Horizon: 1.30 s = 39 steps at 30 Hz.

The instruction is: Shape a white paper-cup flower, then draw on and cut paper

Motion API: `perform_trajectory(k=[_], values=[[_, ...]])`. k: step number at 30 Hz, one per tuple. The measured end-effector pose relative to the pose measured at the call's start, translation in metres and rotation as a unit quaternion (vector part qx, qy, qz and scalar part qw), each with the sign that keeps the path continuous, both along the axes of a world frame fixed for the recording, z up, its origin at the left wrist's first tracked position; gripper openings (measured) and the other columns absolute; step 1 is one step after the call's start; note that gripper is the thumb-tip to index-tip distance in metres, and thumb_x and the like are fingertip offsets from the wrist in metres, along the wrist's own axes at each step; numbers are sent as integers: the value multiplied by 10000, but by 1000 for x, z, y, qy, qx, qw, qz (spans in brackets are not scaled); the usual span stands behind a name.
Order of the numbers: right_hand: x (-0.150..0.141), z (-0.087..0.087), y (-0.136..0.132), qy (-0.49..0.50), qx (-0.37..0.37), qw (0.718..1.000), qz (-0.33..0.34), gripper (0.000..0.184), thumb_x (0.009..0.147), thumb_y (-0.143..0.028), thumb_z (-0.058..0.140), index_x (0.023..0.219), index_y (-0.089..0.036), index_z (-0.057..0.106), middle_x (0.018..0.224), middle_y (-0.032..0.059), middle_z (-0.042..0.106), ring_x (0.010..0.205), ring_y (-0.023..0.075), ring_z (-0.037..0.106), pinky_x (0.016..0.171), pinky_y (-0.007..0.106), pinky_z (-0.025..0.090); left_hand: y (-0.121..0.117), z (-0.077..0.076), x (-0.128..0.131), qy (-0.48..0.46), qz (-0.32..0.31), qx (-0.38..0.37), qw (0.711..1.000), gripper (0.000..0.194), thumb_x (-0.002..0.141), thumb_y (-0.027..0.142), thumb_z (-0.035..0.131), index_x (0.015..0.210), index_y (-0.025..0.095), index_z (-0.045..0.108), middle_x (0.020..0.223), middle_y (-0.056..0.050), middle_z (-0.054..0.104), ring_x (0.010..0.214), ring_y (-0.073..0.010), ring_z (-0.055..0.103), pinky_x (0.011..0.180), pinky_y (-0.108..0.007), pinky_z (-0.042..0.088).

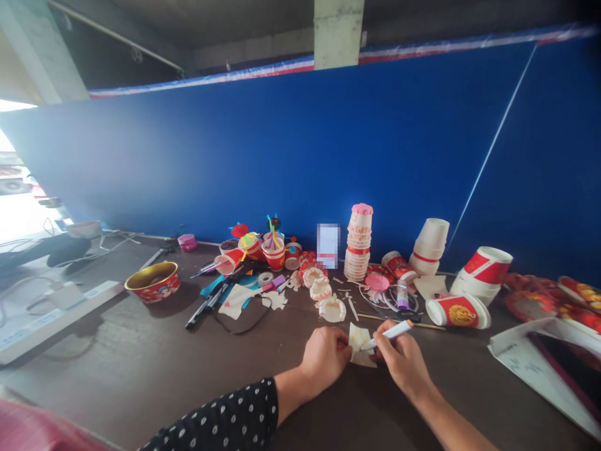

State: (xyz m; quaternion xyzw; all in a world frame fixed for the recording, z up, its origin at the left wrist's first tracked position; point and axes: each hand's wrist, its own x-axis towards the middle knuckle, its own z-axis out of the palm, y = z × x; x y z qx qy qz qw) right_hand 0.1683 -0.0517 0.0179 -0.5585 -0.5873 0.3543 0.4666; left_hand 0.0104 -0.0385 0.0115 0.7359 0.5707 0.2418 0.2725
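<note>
A small cream piece of paper (357, 337) with faint yellowish marks lies on the dark table. My left hand (325, 356) is closed at the paper's left edge, fingers curled and gripping it there. In my right hand (402, 358) is a white marker (392, 332) with an orange end pointing up and to the right. Its lower end meets the paper, though the tip itself is too small to make out. Just beyond the paper sit cut paper-cup pieces (332, 309), and a thin wooden stick (399, 321) lies behind my right hand.
Several paper cups stand stacked (359, 244) at the back, with more red-and-white cups (459, 311) at right. A glue stick (402, 295), pens (206, 307) and scraps clutter the middle. Left are a red-gold bowl (153, 285) and a power strip (89, 304); a white box lid (526, 354) sits right.
</note>
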Motion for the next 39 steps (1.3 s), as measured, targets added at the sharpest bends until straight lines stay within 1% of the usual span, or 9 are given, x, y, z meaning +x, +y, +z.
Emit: perform_trajectory(k=[5,12,16,25,32,36,39], values=[[1,-2,1,-3,1,1000,-4,216,706,-385,464,580,-215,420,435,-55,440,436,121,460,467,223,438,0,1,1,6,4,-2,1000,218,664,231,488,778,154,656,671,-14,630,598,-120,529,530,-203,341],[3,-8,3,10,7,1000,4,239,727,-406,464,594,-213,420,444,-59,433,441,122,470,489,233,453,2,-4,0,11,5,-1,1000,220,666,235,487,785,152,652,671,-15,628,600,-122,531,523,-201,338],[2,-7,2,20,4,1000,10,240,728,-410,466,599,-218,406,448,-65,417,433,116,453,482,234,455,2,-5,0,10,1,3,1000,222,670,240,484,789,155,652,668,-14,627,596,-121,531,525,-201,340],[2,-2,1,-8,12,1000,-3,231,715,-401,464,583,-220,407,434,-55,440,440,131,477,460,222,415,2,-1,1,15,6,-4,1000,223,659,225,491,787,155,658,690,-19,638,609,-123,534,534,-199,345],[1,2,-1,-17,15,1000,-10,239,712,-413,461,580,-221,411,429,-51,459,443,140,502,454,221,405,2,-2,1,12,2,4,1000,210,665,225,487,764,148,655,669,-15,631,593,-116,527,524,-197,335],[1,-1,0,-9,7,1000,-5,255,715,-428,458,578,-221,402,441,-51,449,448,137,496,462,224,418,2,-1,2,13,2,-1,1000,219,670,232,482,777,148,654,676,-15,630,600,-121,533,529,-200,341],[2,-5,1,14,9,1000,5,259,721,-433,468,592,-216,408,463,-53,439,449,129,481,472,227,436,2,-1,2,9,5,-8,1000,225,663,233,482,788,156,653,682,-13,632,607,-124,539,536,-202,346]])
